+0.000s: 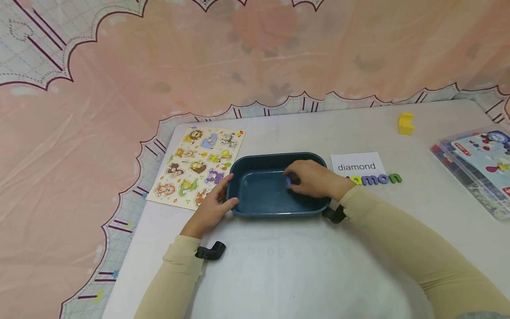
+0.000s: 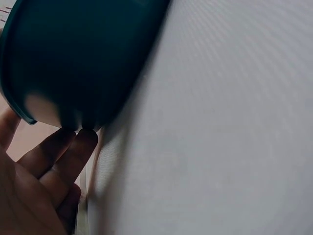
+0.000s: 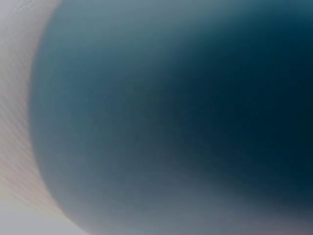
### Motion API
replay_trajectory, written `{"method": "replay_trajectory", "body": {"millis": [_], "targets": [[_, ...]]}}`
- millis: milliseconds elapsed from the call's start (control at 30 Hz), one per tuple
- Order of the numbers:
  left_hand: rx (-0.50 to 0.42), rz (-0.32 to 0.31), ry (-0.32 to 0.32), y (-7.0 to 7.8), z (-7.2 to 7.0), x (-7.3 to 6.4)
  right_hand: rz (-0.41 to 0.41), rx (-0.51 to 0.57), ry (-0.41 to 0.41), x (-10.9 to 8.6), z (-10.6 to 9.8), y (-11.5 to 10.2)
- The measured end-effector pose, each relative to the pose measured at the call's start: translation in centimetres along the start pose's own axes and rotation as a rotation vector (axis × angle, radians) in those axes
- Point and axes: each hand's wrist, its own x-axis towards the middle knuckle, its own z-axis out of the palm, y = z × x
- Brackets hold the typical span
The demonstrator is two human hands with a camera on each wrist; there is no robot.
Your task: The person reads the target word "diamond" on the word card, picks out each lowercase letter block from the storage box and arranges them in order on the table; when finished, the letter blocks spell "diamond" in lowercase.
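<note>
A dark blue rectangular plastic tray [image 1: 255, 212] stands on the white table in the head view. My left hand [image 1: 213, 206] holds its left end, thumb at the rim and fingertips against the outer wall, as the left wrist view also shows. Inside the right part of the tray, my right hand [image 1: 312, 179] pinches a small purple letter [image 1: 288, 182], its shape mostly covered by the fingers. Right of the tray lies a white card [image 1: 358, 161] printed "diamond". Along its lower edge runs a row of coloured letters [image 1: 369, 180], its left end partly behind my right wrist.
An animal puzzle board [image 1: 185, 161] lies left of the tray, behind my left hand. A yellow block [image 1: 406, 123] stands at the back right. At the right edge sits a clear plastic case [image 1: 462, 173] with a printed lid sheet. The right wrist view is blurred tray wall.
</note>
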Motion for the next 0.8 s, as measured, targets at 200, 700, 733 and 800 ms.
{"method": "replay_trajectory", "body": {"millis": [200,700,733,800], "targets": [[-0.006,0.004,-0.006,0.1,0.0,0.0,-0.027,0.08,0.074,-0.5,-0.7,0.1],[-0.038,0.041,-0.023,0.0,-0.1,0.1,-0.049,-0.025,0.25,-5.3,-5.3,2.6],[-0.036,0.04,-0.024,0.0,-0.1,0.0,-0.031,-0.029,0.262,-5.8,-5.6,3.0],[-0.029,0.037,-0.021,-0.1,-0.1,0.0,0.014,-0.032,0.279,-6.9,-6.2,3.8]]}}
